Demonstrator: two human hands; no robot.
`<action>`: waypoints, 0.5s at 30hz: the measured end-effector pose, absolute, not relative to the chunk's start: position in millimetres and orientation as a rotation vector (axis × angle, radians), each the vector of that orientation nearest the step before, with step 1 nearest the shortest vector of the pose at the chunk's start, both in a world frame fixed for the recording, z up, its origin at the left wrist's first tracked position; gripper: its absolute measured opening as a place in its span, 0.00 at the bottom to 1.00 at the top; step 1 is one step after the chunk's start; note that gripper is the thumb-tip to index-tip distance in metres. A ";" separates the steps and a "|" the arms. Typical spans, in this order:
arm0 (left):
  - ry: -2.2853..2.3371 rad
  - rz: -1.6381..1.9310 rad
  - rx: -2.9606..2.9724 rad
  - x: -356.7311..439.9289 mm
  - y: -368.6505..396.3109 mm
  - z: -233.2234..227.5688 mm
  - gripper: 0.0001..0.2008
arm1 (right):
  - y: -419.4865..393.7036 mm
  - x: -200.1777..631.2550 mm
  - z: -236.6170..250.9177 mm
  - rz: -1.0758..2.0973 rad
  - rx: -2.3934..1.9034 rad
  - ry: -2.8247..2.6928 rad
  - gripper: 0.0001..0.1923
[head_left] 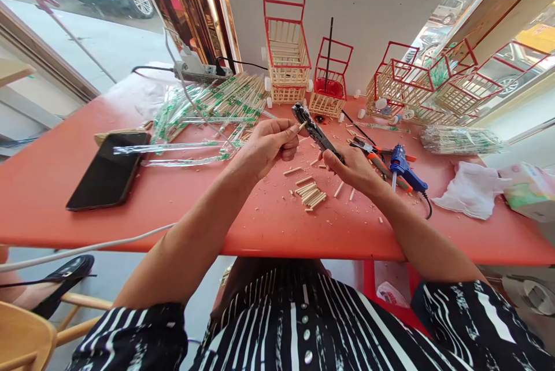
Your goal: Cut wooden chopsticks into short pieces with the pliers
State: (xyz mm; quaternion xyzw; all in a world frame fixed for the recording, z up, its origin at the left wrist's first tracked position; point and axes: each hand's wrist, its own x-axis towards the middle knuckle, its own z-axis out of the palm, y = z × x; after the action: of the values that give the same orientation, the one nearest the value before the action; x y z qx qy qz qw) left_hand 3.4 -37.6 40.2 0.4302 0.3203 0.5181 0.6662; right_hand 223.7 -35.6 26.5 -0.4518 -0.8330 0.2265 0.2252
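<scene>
My left hand [265,145] pinches a short wooden stick [302,126] against the black cutter [315,131] held in my right hand [352,167]. Cut stick pieces [310,194] lie on the red bench [243,215] just below, a blue glue gun [405,167] near my right hand.

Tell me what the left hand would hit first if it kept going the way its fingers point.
The left hand holds a small stick and points right, toward the black cutter in the right hand. It would most likely meet the cutter's head first; they already look almost touching, though depth is unclear.

Black phone [108,171], blue glue gun [403,167], crumpled white cloth [470,189]
</scene>
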 end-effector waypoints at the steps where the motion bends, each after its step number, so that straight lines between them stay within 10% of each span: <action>1: 0.722 1.163 0.962 3.3 -37.3 40.2 0.16 | -35.8 223.6 26.4 0.619 -1.231 -2.295 0.41; 15: 0.675 1.111 0.940 -3.5 -33.5 37.1 0.14 | -40.4 224.2 26.9 0.555 -1.136 -2.215 0.35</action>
State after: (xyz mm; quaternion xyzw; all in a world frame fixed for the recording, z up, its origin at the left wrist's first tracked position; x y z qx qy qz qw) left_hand -3.5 -33.5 37.1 0.4210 0.3026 0.4979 0.6952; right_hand 224.2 -40.4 26.9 -0.4262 -0.8309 0.2080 0.2911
